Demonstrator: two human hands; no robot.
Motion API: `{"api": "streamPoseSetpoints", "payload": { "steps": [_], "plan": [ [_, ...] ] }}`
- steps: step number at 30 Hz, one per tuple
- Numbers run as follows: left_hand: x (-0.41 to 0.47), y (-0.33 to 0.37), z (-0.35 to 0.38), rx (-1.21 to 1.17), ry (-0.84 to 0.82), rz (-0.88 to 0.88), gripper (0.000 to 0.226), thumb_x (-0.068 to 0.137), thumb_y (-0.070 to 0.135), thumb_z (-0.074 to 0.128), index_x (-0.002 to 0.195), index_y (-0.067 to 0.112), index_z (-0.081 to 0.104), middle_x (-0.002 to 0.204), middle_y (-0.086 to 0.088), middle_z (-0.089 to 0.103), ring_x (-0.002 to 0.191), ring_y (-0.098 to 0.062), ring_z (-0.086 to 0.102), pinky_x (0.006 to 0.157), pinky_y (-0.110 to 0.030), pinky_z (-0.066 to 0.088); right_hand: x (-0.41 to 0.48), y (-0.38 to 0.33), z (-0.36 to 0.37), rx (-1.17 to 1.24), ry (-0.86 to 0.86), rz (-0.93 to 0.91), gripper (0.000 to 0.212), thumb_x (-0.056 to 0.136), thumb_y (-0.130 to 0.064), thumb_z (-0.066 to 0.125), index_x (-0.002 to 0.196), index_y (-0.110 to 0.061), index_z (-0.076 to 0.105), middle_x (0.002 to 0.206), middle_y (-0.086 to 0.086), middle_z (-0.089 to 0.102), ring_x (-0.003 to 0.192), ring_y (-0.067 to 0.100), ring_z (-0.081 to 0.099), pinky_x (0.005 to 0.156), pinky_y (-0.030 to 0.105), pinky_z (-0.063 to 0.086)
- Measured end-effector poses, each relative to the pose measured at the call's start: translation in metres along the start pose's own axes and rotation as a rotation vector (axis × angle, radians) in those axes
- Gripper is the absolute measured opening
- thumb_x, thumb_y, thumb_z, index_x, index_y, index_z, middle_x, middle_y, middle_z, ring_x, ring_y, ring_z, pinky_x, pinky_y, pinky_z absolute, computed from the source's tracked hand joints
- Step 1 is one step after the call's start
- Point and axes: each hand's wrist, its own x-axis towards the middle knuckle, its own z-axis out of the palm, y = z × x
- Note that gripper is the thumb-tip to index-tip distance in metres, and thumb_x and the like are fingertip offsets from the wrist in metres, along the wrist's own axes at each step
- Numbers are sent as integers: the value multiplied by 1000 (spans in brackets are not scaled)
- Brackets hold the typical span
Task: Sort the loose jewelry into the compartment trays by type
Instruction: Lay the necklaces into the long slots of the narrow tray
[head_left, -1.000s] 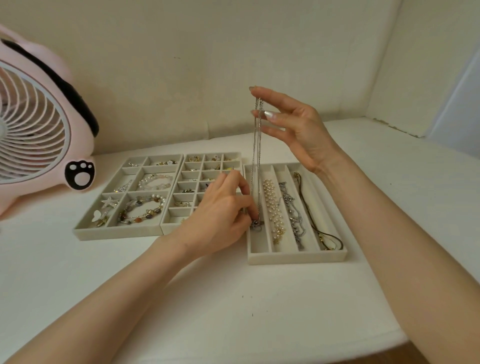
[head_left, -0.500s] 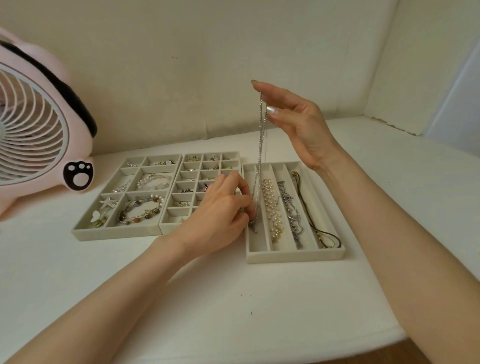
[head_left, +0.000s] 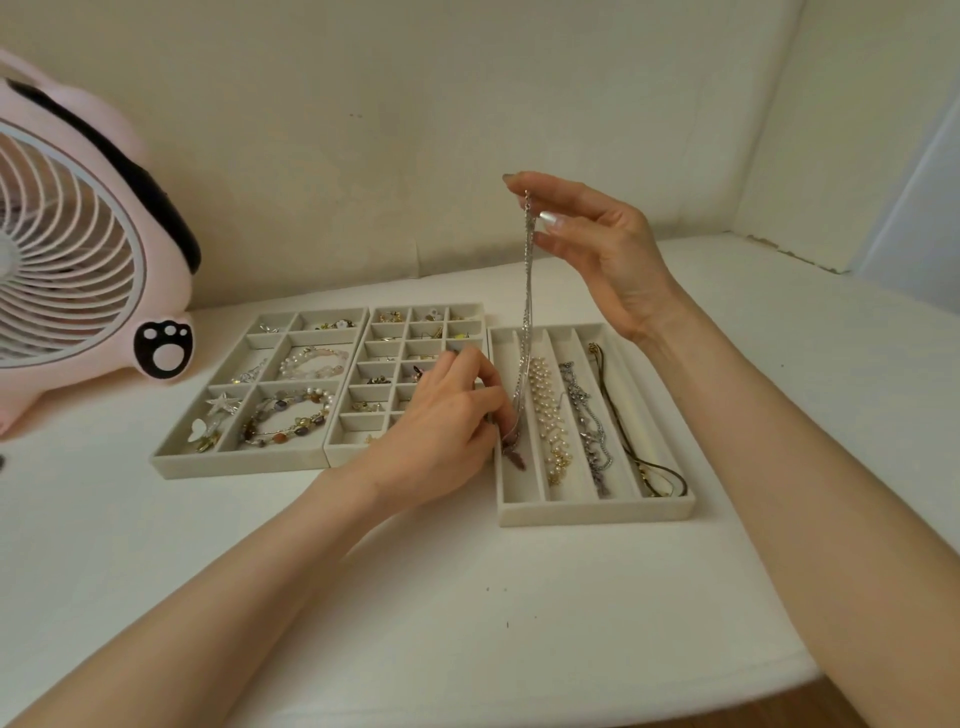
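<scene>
A silver chain necklace hangs straight down from my right hand, which pinches its top end between thumb and fingers. My left hand pinches the chain's lower end, where a dark pendant lies in the leftmost slot of the long-slot tray. That tray's other slots hold a pearl necklace, a silver chain and a dark cord necklace. To the left, a small-cell tray holds earrings, and a bracelet tray holds beaded bracelets and pins.
A pink fan with a paw mark stands at the far left on the white table. Walls close off the back and the right corner. The table's front edge runs along the bottom right.
My right hand has lowered slightly and the chain's bottom has settled farther into the leftmost slot. The left hand stays at the chain's lower end.
</scene>
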Motion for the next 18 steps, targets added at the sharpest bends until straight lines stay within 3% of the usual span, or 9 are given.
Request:
{"api": "streamPoseSetpoints", "payload": {
  "steps": [7, 11, 13, 16, 18],
  "plan": [
    [1, 6, -4, -102, -116, -55, 26, 81, 26, 29, 75, 27, 54, 103, 7, 40, 96, -8, 29, 90, -24, 25, 1, -5, 0, -19, 52, -65, 36, 89, 4, 50, 119, -12, 62, 126, 3, 63, 118, 10, 54, 101, 29, 42],
    [1, 6, -4, -31, -164, -41, 15, 76, 35, 32, 78, 26, 45, 103, 6, 38, 96, -11, 29, 87, -25, 25, 4, -5, -3, 3, 93, -65, 38, 87, 2, 51, 121, -13, 60, 129, 4, 61, 118, 11, 53, 98, 27, 43],
    [1, 5, -5, -9, -135, -10, 21, 71, 42, 33, 79, 25, 44, 98, 7, 41, 92, -12, 31, 85, -27, 28, 5, -6, -7, 41, 122, -60, 40, 87, 0, 52, 123, -15, 59, 132, 3, 58, 118, 13, 54, 98, 30, 43],
    [1, 7, -6, 16, -77, 24, 25, 75, 41, 38, 80, 21, 52, 86, 10, 48, 87, -13, 36, 84, -30, 32, 6, -6, -14, 109, 164, -20, 41, 89, 2, 52, 127, -13, 56, 136, 2, 54, 117, 22, 59, 99, 35, 44],
    [1, 8, -6, -16, -40, 18, 12, 79, 33, 49, 81, 23, 55, 80, 15, 51, 85, -11, 40, 85, -32, 34, 6, -5, -16, 118, 172, 18, 42, 90, 5, 50, 129, -10, 54, 135, 2, 53, 108, 23, 64, 97, 35, 47]
  ]
}}
